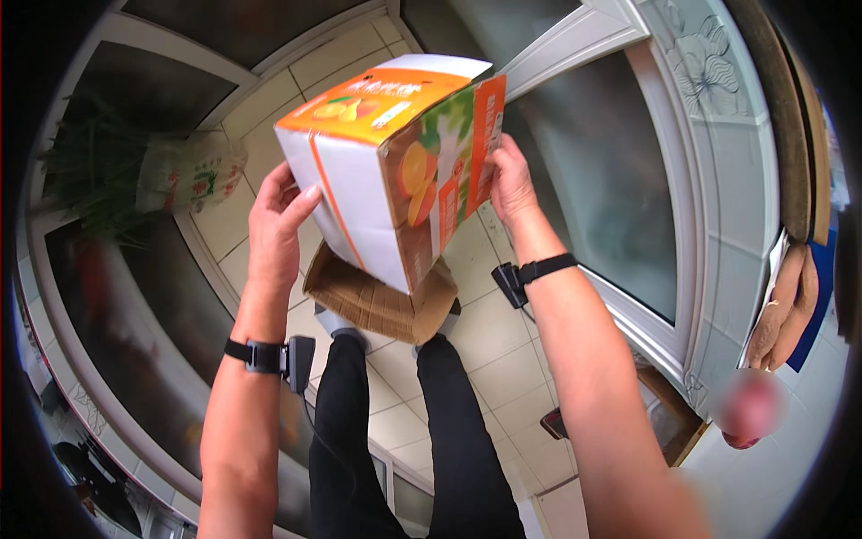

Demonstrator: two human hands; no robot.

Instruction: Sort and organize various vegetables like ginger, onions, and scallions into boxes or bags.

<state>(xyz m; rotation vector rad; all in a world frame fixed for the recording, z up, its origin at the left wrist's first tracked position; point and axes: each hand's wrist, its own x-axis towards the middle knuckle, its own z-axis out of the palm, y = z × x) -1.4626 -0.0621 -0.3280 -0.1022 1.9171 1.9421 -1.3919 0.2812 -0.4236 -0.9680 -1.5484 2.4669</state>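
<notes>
A cardboard fruit box [353, 195], white, orange and green with printed fruit pictures, is held tilted in the air between my two hands. My left hand [279, 215] grips its white left side, thumb on the face. On the right, my right hand [508, 178] holds the orange-edged side panel, its fingertips partly hidden behind it. A white flap stands out at the box's far end. Beneath the box, a brown cardboard piece with raised sides [377, 303] shows in front of my feet, partly covered by the box.
Leafy greens [101, 162] in a printed plastic bag [195, 174] are at the left. Glass-panelled doors [606, 175] border the tiled floor [498, 330]. Sweet potatoes [784, 310] and a reddish round item [747, 407] lie on the right-hand white surface.
</notes>
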